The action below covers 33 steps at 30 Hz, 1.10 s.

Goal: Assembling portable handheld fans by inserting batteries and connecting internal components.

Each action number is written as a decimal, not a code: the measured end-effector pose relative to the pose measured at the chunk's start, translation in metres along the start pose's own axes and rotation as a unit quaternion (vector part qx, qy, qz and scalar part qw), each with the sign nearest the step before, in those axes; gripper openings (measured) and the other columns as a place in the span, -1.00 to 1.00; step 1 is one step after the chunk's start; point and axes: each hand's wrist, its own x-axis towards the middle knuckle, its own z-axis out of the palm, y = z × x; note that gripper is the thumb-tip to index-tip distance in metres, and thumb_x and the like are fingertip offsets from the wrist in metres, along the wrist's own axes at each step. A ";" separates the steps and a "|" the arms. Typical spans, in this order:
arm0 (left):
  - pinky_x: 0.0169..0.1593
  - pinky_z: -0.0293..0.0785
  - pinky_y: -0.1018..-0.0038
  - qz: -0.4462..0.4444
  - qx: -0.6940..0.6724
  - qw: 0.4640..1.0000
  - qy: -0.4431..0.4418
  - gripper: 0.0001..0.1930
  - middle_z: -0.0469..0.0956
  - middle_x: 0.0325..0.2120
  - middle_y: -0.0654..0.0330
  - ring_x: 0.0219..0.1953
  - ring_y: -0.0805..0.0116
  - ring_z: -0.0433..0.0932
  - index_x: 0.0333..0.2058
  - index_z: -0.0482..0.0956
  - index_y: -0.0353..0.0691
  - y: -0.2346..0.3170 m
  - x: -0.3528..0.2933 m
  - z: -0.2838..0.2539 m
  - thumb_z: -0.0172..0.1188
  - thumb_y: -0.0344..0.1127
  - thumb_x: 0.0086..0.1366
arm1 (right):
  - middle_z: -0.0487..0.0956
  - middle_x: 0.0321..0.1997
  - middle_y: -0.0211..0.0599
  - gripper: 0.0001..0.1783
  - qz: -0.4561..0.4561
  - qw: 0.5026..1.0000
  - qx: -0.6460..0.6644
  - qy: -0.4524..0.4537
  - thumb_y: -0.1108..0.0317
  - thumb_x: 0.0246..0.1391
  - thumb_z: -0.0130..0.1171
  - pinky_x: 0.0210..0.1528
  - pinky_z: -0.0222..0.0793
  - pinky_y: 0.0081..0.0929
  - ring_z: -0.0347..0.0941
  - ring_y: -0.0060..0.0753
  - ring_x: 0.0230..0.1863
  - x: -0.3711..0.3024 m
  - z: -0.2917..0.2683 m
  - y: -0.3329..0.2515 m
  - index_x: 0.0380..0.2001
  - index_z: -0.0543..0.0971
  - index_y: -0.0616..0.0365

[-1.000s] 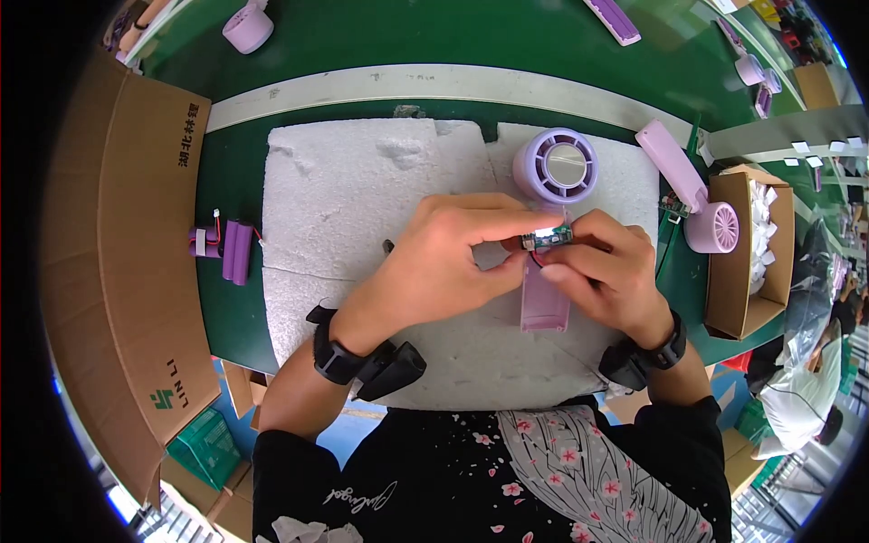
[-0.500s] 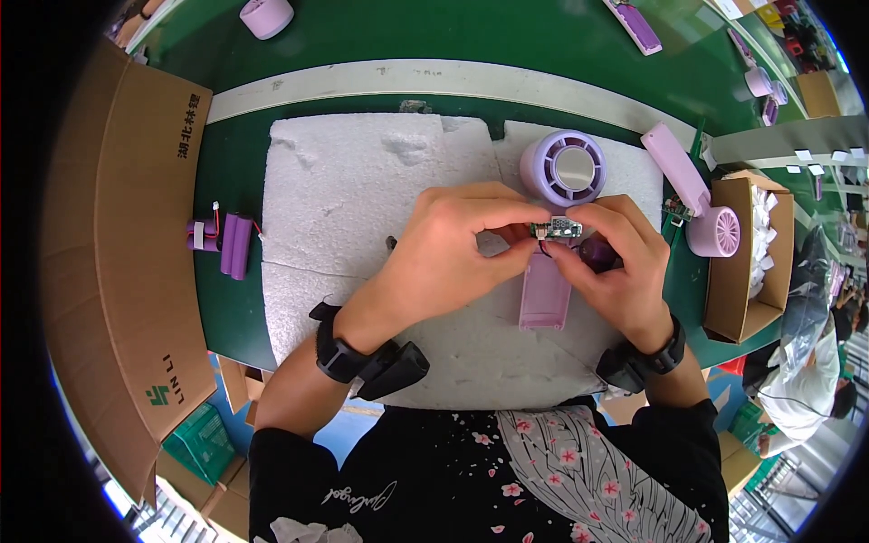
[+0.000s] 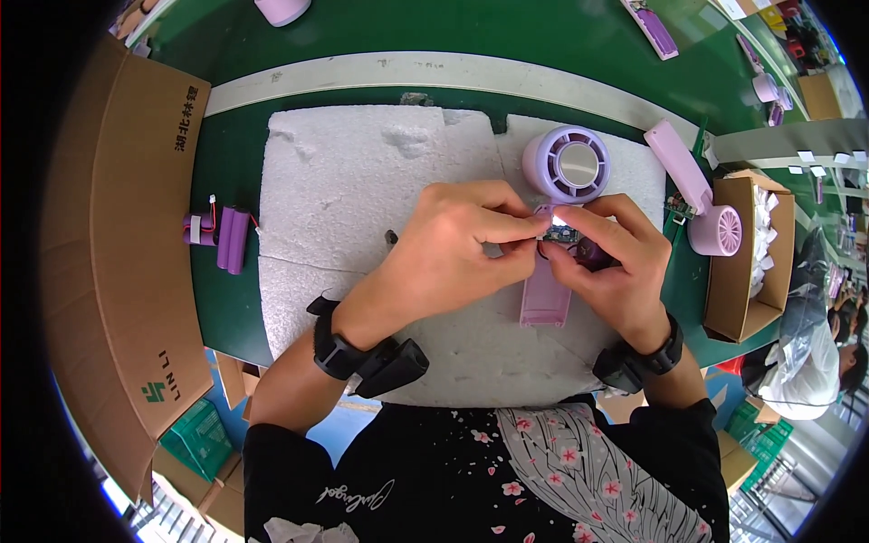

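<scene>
Pinching board [image 3: 563,234] at left end with left hand [image 3: 450,240], at right with right hand [image 3: 626,258]. Held left-right, crosswise over far part of handle [image 3: 546,297] running near-far; can't tell if touching.

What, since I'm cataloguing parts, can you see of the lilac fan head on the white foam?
The lilac fan head is a round, plastic-looking housing: spokes with dark gaps between them ring a smooth grey disc. It sits on the white foam, disc facing up, beyond the left hand and right hand. An open, pinkish handle shell lies on its near side; the hands hide any join.
</scene>
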 end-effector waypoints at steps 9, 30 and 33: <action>-0.32 0.54 0.53 -0.013 -0.027 1.000 -0.003 -0.70 0.62 -0.35 0.14 -0.39 0.34 0.64 -0.23 0.69 -0.27 0.000 0.001 0.000 0.30 -0.61 -0.01 | 0.59 -0.33 -0.31 -0.60 0.022 1.000 0.017 0.010 0.51 -0.24 0.50 -0.49 0.38 -0.65 0.48 -0.58 -0.48 0.001 -0.001 -0.002 -0.21 0.68 0.15; -0.26 0.53 0.41 -0.028 -0.009 0.999 -0.012 -0.62 0.56 -0.29 0.12 -0.36 0.27 0.60 -0.08 0.46 -0.24 0.005 0.000 0.014 0.18 -0.64 0.09 | 0.58 -0.36 -0.33 -0.74 0.078 0.997 0.026 -0.004 0.54 -0.07 0.40 -0.51 0.31 -0.68 0.42 -0.67 -0.54 0.001 -0.006 -0.005 -0.24 0.64 0.21; -0.25 0.53 0.41 -0.031 -0.017 0.999 -0.015 -0.61 0.55 -0.30 0.12 -0.36 0.26 0.59 -0.07 0.45 -0.23 0.004 -0.001 0.014 0.18 -0.64 0.09 | 0.58 -0.36 -0.32 -0.75 0.076 0.997 0.020 -0.015 0.55 -0.07 0.40 -0.50 0.32 -0.67 0.43 -0.64 -0.53 0.002 -0.007 -0.004 -0.25 0.65 0.20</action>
